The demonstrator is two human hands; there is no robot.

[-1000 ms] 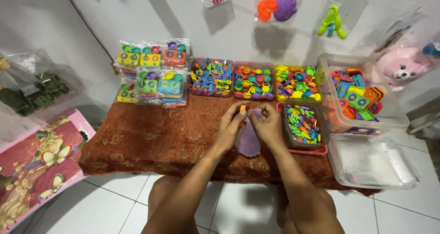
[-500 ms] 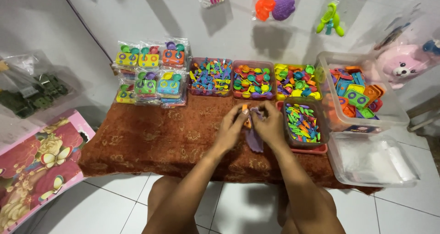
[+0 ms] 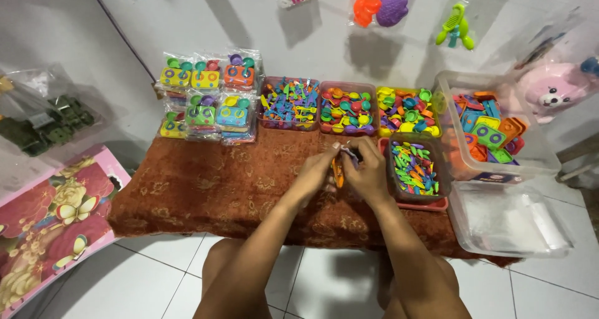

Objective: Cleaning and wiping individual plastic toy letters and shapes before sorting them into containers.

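Both of my hands are pinched together over the middle of the table, toward its far edge. My left hand [image 3: 315,172] and right hand [image 3: 368,174] are closed on a small orange toy piece [image 3: 337,171] and a thin purple bag [image 3: 350,155] bunched between the fingertips; exactly which fingers grip what I cannot tell.

The bag looks like slippery film, and the piece is smooth hard plastic, so I judge it could slide out of the pinch and drop onto the brown patterned cloth [image 3: 206,188], or roll off the near edge to the tiled floor. My right wrist sits just beside the dark tray of small flat coloured pieces [image 3: 412,169]; a careless elbow could nudge it toward the right edge.

Along the far edge stand three shallow trays of bright plastic bits [image 3: 346,110], glossy and rounded. At the far left corner are wrapped toy sets [image 3: 209,97] in crinkly clear film. Off the right edge are clear rigid tubs [image 3: 499,128].
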